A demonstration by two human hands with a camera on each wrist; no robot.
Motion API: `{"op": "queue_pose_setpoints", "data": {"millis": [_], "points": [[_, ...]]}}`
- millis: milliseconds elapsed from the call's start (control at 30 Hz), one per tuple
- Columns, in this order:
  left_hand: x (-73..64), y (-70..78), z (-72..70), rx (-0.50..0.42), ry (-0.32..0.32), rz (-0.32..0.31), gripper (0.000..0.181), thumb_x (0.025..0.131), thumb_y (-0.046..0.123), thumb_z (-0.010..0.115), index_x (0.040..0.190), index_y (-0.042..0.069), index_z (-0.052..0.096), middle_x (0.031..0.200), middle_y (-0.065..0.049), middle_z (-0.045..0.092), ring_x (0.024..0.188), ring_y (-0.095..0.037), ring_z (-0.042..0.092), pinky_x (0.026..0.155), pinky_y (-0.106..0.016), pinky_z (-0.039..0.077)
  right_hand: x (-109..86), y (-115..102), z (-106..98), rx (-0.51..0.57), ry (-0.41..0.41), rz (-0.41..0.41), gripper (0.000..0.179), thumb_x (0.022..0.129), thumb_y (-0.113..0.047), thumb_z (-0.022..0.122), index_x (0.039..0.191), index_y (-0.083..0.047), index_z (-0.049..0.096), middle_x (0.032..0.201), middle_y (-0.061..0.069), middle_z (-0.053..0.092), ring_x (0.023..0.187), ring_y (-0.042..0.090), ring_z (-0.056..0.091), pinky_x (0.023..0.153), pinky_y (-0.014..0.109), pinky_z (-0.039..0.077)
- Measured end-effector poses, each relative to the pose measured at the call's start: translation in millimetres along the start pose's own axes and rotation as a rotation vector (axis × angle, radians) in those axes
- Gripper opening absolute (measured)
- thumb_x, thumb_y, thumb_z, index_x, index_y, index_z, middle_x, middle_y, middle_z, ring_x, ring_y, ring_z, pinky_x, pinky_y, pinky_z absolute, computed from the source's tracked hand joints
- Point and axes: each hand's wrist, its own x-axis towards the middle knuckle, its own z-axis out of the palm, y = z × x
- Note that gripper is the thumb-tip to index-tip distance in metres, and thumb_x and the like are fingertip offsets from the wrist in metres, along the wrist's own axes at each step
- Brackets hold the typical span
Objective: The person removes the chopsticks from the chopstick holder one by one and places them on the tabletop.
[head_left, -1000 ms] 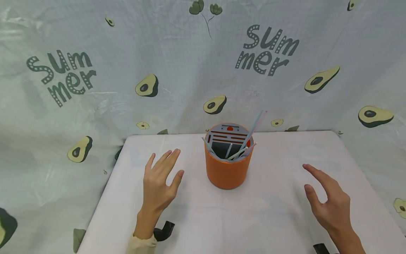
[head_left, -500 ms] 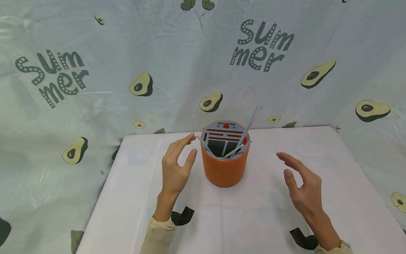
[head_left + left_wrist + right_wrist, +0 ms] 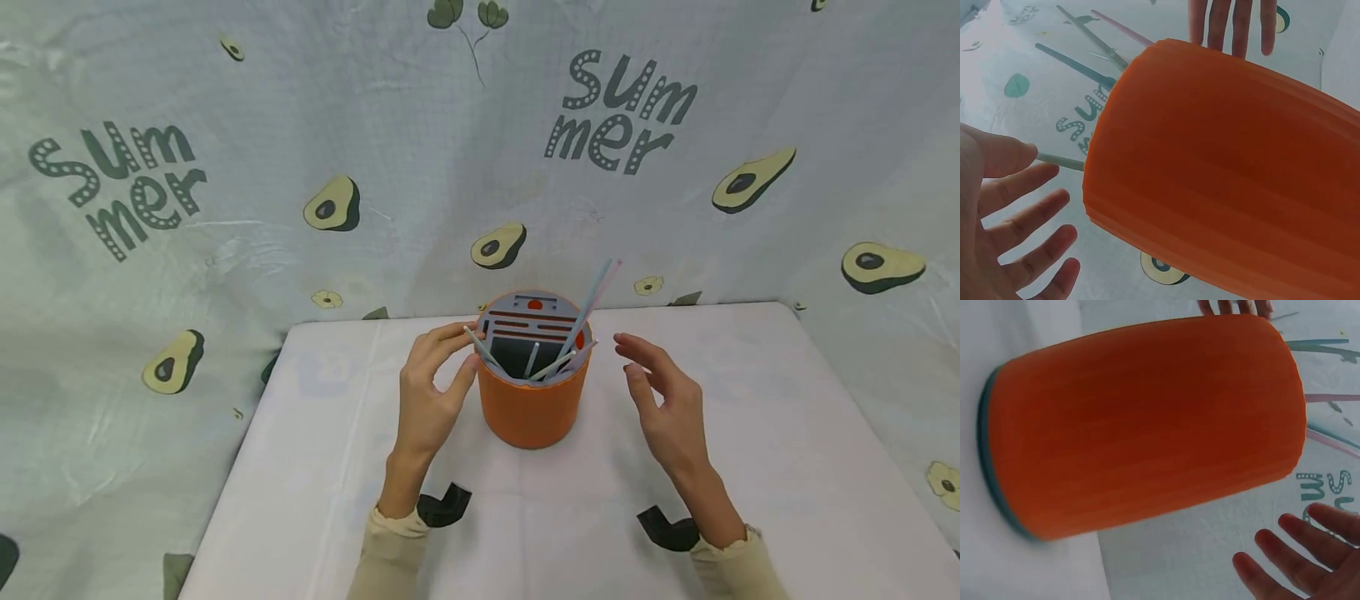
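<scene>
An orange round bin (image 3: 531,412) stands upright on the white table, its grey inside marked with red and dark bars. Several thin drinking straws lean out of it, among them a light blue straw (image 3: 592,302) and a pale green straw (image 3: 1063,161). At the bin's left rim, my left hand (image 3: 429,404) has its fingers loosely bent and thumb apart, fingertips right by the pale straw's end. My right hand (image 3: 667,408) hovers to the right of the bin, fingers relaxed and a gap between it and the orange wall. Nothing is in the right hand.
The white table (image 3: 322,467) extends on all sides of the bin. Behind it hangs a pale cloth (image 3: 420,125) printed with avocados and lettering. A black strap piece (image 3: 444,505) shows at the left wrist and another black piece (image 3: 667,530) at the right.
Both hands have moved inward toward the bin, the left reaching its rim and the right coming in from the far right. The bin stays in place; the head view has shifted slightly.
</scene>
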Motion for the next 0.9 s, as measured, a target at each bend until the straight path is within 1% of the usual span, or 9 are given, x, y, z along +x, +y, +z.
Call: {"op": "queue_pose_setpoints", "data": {"millis": [100,233,267,300,400,467,533,700,900], "points": [[0.6,-0.5,3.5,-0.007,-0.018,0.015,0.022,0.096,0.008,0.073,0.118,0.008,0.078,0.132,-0.009,0.071,0.128,-0.024,0.058,0.110,-0.037,0.045,4.4,0.4,9.0,0.057,-0.010,0.057,0.038,0.108,-0.015,0.055,0.145,-0.017,0.061,0.141,0.006,0.068,0.124,0.006,0.066,0.096,0.007,0.049],[0.3,-1.1,8.4,-0.016,-0.042,0.001,0.018,0.097,0.010,0.073,0.115,0.009,0.079,0.131,-0.006,0.070,0.129,-0.022,0.056,0.111,-0.041,0.044,8.8,1.7,19.8,0.085,-0.019,0.118,0.039,0.109,-0.020,0.054,0.147,-0.019,0.059,0.144,0.004,0.066,0.126,0.020,0.067,0.093,0.007,0.050],[0.0,-1.5,9.4,-0.016,-0.044,-0.005,0.018,0.098,0.010,0.073,0.114,0.010,0.079,0.131,-0.006,0.070,0.129,-0.022,0.056,0.111,-0.042,0.044,9.4,2.1,22.3,0.086,-0.023,0.127,0.039,0.109,-0.020,0.054,0.148,-0.018,0.059,0.145,0.005,0.065,0.126,0.021,0.066,0.093,0.007,0.051],[-0.3,-1.6,10.3,-0.014,-0.045,-0.010,0.017,0.098,0.011,0.073,0.114,0.010,0.079,0.131,-0.005,0.071,0.129,-0.022,0.056,0.111,-0.042,0.044,9.7,2.3,24.6,0.085,-0.030,0.135,0.039,0.109,-0.021,0.054,0.148,-0.018,0.058,0.145,0.005,0.065,0.125,0.019,0.066,0.092,0.007,0.051],[-0.7,-2.5,11.6,-0.002,-0.033,-0.020,0.015,0.099,0.011,0.072,0.112,0.011,0.080,0.130,-0.004,0.071,0.128,-0.022,0.056,0.111,-0.041,0.044,9.7,3.1,31.6,0.091,-0.052,0.157,0.041,0.109,-0.023,0.054,0.150,-0.018,0.056,0.147,0.005,0.064,0.123,0.007,0.065,0.089,0.007,0.051],[-0.3,-3.0,11.9,0.005,-0.026,-0.021,0.015,0.099,0.012,0.072,0.111,0.011,0.080,0.129,-0.004,0.072,0.128,-0.021,0.056,0.110,-0.040,0.044,9.8,3.3,35.8,0.089,-0.065,0.174,0.041,0.110,-0.025,0.054,0.151,-0.019,0.056,0.145,0.005,0.065,0.121,0.002,0.064,0.088,0.007,0.051],[0.3,-3.6,11.7,0.008,-0.024,-0.018,0.014,0.099,0.012,0.072,0.111,0.010,0.080,0.127,-0.005,0.072,0.127,-0.022,0.057,0.110,-0.039,0.044,9.6,3.5,39.4,0.080,-0.073,0.186,0.042,0.109,-0.026,0.054,0.151,-0.020,0.056,0.142,0.005,0.067,0.122,0.006,0.065,0.086,0.007,0.051],[1.9,-4.5,11.1,0.015,-0.032,-0.015,0.014,0.100,0.013,0.071,0.110,0.010,0.080,0.123,-0.005,0.073,0.126,-0.021,0.057,0.111,-0.038,0.044,9.8,1.3,43.8,0.061,-0.071,0.215,0.042,0.109,-0.029,0.055,0.150,-0.019,0.057,0.139,0.007,0.068,0.126,0.025,0.066,0.085,0.007,0.048],[5.9,-0.2,12.1,-0.005,-0.040,-0.001,0.013,0.100,0.012,0.071,0.110,0.011,0.079,0.120,-0.003,0.075,0.125,-0.020,0.057,0.110,-0.038,0.044,12.2,-3.1,42.2,0.064,-0.080,0.259,0.043,0.109,-0.030,0.054,0.150,-0.017,0.056,0.143,0.008,0.066,0.129,0.029,0.065,0.085,0.006,0.048]]}}
